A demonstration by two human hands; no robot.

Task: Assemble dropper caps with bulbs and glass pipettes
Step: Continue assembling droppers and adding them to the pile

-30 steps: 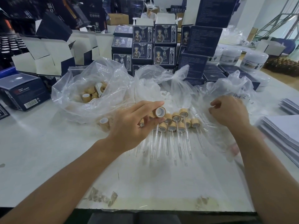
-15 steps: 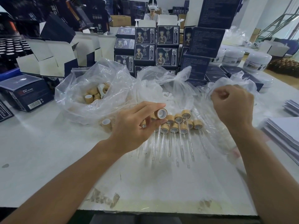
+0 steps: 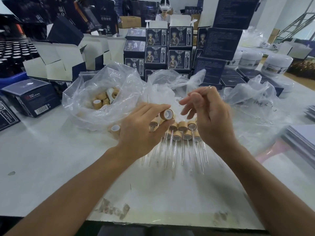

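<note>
Head view: right hand hides its fingers' hold.

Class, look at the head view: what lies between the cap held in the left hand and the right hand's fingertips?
Nothing lies between the cap and the right hand's fingertips: the head view shows only a small open gap, with white bulbs in a clear bag behind it.

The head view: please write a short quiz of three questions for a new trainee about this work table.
1. True or false: the left hand holds a cap in its fingers.
2. Where do the finished droppers lie? A) inside a bag B) on the table below the hands C) on the boxes
3. Fill in: the loose caps sit in a clear plastic ____.

Key: 1 true; 2 B; 3 bag.
</note>
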